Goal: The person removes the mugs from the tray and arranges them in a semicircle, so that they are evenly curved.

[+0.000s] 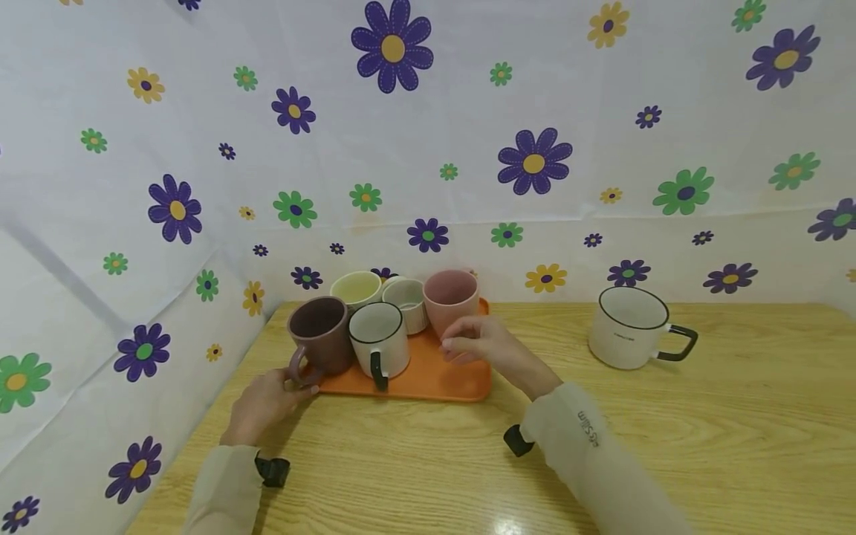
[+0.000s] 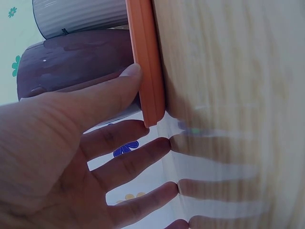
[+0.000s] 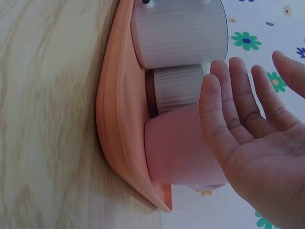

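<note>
Reference clock: centred on the orange tray (image 1: 451, 375), twelve towards the wall. The left hand (image 1: 267, 405) stands at eight, fingers extended, thumb on the tray's rim, no closed grip. The right hand (image 1: 488, 349) is at three, fingers loosely bent, holding nothing. The tray lies flat on the wooden table (image 1: 401, 461); judged stiff, light plastic, but weighted by its load. Recommended hold: rims at nine and three, kept level, since smooth cup bases may slide. Load: white mug (image 1: 393, 357) at seven, brown mug (image 1: 332, 345) at nine, pink cup (image 1: 449, 308) at one, ribbed cup (image 1: 416, 316) at twelve, pale yellow cup (image 1: 354, 288) at eleven; all probably ceramic, chippable. Beyond at three, off the tray, stands a black-rimmed white mug (image 1: 622, 342), handle outward.
</note>
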`<state>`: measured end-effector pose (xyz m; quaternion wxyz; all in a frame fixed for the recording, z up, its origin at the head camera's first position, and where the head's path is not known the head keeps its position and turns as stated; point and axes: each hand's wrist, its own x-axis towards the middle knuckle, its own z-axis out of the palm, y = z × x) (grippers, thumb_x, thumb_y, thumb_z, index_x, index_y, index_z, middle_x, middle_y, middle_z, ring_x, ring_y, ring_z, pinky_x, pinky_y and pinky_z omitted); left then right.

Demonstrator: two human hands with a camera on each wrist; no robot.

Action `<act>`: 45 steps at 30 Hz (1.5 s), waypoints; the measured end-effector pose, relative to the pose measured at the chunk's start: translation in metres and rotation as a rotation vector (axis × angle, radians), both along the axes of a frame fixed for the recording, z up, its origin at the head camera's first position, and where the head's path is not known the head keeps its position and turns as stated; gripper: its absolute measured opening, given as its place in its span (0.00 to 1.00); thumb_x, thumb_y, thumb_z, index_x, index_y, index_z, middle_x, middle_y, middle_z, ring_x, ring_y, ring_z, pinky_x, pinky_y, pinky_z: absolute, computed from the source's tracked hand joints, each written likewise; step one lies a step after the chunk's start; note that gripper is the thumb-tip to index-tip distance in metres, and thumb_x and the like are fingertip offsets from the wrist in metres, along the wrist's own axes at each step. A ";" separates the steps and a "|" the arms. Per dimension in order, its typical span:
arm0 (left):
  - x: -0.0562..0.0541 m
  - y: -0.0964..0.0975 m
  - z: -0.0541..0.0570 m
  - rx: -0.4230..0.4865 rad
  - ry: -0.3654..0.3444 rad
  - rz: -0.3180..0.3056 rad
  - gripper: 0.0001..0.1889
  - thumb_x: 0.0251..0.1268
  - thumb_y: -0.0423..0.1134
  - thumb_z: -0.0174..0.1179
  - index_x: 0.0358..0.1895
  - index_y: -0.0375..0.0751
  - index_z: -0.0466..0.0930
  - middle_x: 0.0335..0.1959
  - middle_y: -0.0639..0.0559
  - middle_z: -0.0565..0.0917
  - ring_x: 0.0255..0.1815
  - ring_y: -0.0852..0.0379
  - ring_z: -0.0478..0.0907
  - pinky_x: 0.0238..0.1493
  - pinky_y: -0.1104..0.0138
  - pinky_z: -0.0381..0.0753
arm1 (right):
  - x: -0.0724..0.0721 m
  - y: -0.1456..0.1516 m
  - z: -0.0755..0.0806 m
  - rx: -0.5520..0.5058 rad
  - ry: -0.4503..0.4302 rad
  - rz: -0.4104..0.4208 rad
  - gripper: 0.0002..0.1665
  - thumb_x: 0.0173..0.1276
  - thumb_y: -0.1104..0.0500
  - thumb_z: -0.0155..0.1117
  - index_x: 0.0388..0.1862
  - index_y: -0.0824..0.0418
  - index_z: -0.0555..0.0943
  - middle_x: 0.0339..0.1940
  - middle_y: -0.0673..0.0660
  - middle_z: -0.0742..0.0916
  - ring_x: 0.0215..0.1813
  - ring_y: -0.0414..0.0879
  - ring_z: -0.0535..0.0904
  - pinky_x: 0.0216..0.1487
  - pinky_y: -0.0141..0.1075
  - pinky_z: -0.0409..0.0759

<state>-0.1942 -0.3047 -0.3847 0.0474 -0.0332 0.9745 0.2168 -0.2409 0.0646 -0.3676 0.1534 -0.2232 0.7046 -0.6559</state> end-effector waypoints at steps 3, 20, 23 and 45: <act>-0.001 0.000 0.001 -0.006 0.000 -0.005 0.22 0.68 0.52 0.66 0.47 0.33 0.83 0.28 0.50 0.83 0.31 0.50 0.78 0.33 0.55 0.74 | 0.000 -0.006 -0.002 -0.006 -0.006 0.013 0.14 0.75 0.66 0.61 0.49 0.79 0.78 0.39 0.60 0.88 0.44 0.52 0.86 0.54 0.49 0.83; -0.001 -0.002 0.002 0.007 0.030 -0.029 0.22 0.67 0.51 0.67 0.47 0.31 0.83 0.37 0.40 0.86 0.35 0.46 0.82 0.34 0.51 0.78 | 0.002 -0.043 -0.007 -0.057 -0.063 0.042 0.17 0.74 0.68 0.60 0.54 0.82 0.76 0.46 0.72 0.87 0.49 0.57 0.86 0.57 0.55 0.80; 0.000 -0.002 0.003 0.013 0.031 -0.037 0.22 0.67 0.50 0.67 0.47 0.31 0.83 0.35 0.43 0.86 0.34 0.48 0.82 0.33 0.52 0.78 | 0.003 -0.048 -0.008 -0.055 -0.080 0.047 0.18 0.75 0.67 0.60 0.57 0.81 0.76 0.47 0.69 0.87 0.51 0.59 0.85 0.58 0.55 0.79; -0.001 -0.003 -0.001 -0.010 0.018 -0.022 0.23 0.67 0.52 0.67 0.46 0.31 0.83 0.35 0.41 0.86 0.35 0.46 0.81 0.34 0.51 0.77 | 0.014 -0.082 -0.016 -0.044 -0.159 0.149 0.19 0.77 0.64 0.57 0.59 0.78 0.78 0.58 0.66 0.82 0.55 0.50 0.82 0.61 0.46 0.78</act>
